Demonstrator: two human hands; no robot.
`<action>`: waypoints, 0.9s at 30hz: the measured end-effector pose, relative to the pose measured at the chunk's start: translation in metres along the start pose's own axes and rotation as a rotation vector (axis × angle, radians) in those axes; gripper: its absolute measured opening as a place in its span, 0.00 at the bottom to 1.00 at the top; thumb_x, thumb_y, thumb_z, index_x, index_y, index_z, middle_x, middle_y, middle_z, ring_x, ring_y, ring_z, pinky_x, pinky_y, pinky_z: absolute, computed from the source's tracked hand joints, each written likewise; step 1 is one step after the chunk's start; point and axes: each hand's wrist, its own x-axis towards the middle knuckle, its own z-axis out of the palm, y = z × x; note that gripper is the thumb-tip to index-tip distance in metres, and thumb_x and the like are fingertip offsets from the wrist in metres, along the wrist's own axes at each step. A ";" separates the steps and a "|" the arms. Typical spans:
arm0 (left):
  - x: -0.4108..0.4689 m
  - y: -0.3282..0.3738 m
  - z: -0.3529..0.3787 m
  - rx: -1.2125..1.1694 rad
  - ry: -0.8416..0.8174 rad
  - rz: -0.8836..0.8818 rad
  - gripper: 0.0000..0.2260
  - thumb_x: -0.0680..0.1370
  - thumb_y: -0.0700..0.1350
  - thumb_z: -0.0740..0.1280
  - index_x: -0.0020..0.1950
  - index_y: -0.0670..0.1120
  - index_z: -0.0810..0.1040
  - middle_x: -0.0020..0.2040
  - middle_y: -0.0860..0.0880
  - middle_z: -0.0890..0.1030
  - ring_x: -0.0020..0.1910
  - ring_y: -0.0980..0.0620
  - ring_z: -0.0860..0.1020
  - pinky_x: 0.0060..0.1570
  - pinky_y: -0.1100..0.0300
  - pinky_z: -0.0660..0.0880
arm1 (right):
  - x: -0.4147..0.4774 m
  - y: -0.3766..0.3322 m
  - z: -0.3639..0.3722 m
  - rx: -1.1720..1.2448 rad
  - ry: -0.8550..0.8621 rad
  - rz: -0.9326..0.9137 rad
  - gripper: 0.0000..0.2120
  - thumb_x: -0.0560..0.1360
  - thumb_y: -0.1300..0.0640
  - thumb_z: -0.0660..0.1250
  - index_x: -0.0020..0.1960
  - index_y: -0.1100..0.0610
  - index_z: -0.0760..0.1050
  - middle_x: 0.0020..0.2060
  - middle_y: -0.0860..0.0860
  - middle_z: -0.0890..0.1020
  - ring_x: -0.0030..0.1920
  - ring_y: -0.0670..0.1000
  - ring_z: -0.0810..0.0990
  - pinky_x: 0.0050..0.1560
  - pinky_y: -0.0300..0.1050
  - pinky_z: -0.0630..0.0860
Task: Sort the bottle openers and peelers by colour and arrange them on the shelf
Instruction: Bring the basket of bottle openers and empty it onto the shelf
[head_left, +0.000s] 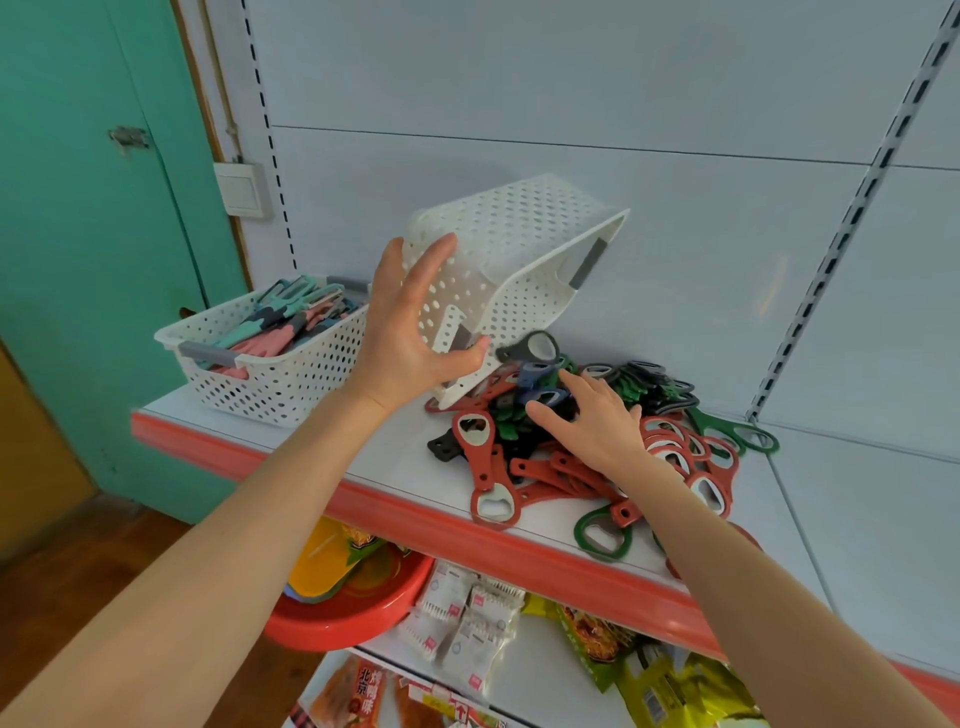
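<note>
The bottle openers (567, 474) lie in a loose heap on the shelf (332, 457), red, green, black and blue mixed. Most of the red ones just right of the right hand (597, 421) have their long axes running left to right, ringed heads to the right. That hand rests on top of the heap, its fingers (577, 383) spread wide and fairly straight, touching blue and black openers without gripping any. Just left of it, the left hand (410, 332) holds a white perforated basket (519, 244) tipped up. The basket's long axis rises toward the far right and its low edge sits over the heap. The fingers are splayed across its base and the thumb is hooked at a grey handle. Further left stands a second basket (208, 335) holding teal, pink and grey peelers (283, 322). The shelf is white with a red front lip and pale back panels. Below it are a red basin (363, 618) and packets (467, 613), and a green door (78, 208) stands at far left.
</note>
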 end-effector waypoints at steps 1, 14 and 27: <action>-0.001 -0.001 0.000 0.006 0.017 0.007 0.34 0.64 0.58 0.68 0.67 0.56 0.59 0.65 0.36 0.65 0.65 0.51 0.63 0.62 0.70 0.57 | 0.000 0.000 0.000 0.002 0.001 -0.004 0.33 0.73 0.34 0.57 0.74 0.47 0.57 0.75 0.51 0.57 0.75 0.53 0.50 0.69 0.68 0.45; -0.029 -0.005 0.014 -0.375 0.321 -0.596 0.36 0.67 0.50 0.73 0.72 0.52 0.62 0.69 0.53 0.67 0.68 0.53 0.66 0.65 0.46 0.68 | -0.003 -0.004 0.000 0.092 0.039 -0.066 0.32 0.73 0.35 0.58 0.73 0.47 0.58 0.74 0.52 0.58 0.75 0.51 0.52 0.71 0.65 0.45; -0.027 0.003 -0.016 -0.794 0.417 -0.971 0.25 0.72 0.53 0.68 0.67 0.52 0.67 0.59 0.49 0.78 0.55 0.48 0.78 0.41 0.51 0.78 | -0.003 -0.042 -0.017 0.666 0.084 -0.298 0.34 0.77 0.47 0.61 0.76 0.54 0.49 0.71 0.40 0.60 0.57 0.21 0.61 0.58 0.19 0.61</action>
